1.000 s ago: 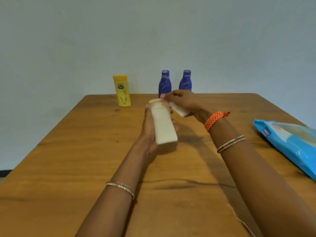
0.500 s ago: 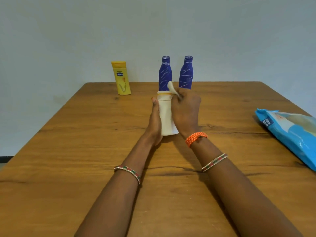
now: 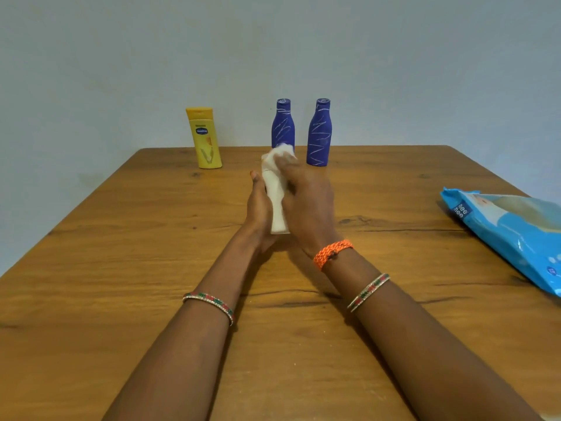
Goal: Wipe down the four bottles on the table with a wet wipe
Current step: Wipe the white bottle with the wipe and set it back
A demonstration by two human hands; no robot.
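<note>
1. Head view looks down on a white bottle [image 3: 277,205], plain and unlabelled on the side that shows, narrow and flat-sided, held over the middle of the wooden table [image 3: 121,268] with its base towards the person and its top tilted away.
2. White wet wipe [image 3: 280,152] is bunched at the bottle's top end, just in front of the left blue bottle [image 3: 283,124]; its edges are blurred.
3. Left hand [image 3: 258,214] cups the white bottle from the left and from beneath, thumb lying up along the bottle's side, fingers closed round it.
4. Right hand [image 3: 306,205] lies over the bottle's right side, its fingers pressing the wipe against the upper part; the hand is wrapped close, not spread.
5. Both hands touch the bottle, which sits between them with only a strip of white showing.
6. Three other bottles stand upright along the far edge: a yellow bottle [image 3: 205,138] with a blue oval label at the left, then the left blue bottle and a right blue bottle [image 3: 318,133], both marked with white scribbled lines.
7. Blue wipes packet [image 3: 510,232] lies flat at the right edge of the table, well apart from the hands; whether it is open cannot be told.
8. Right wrist wears an orange braided band [image 3: 332,253], and each forearm a beaded bangle.
</note>
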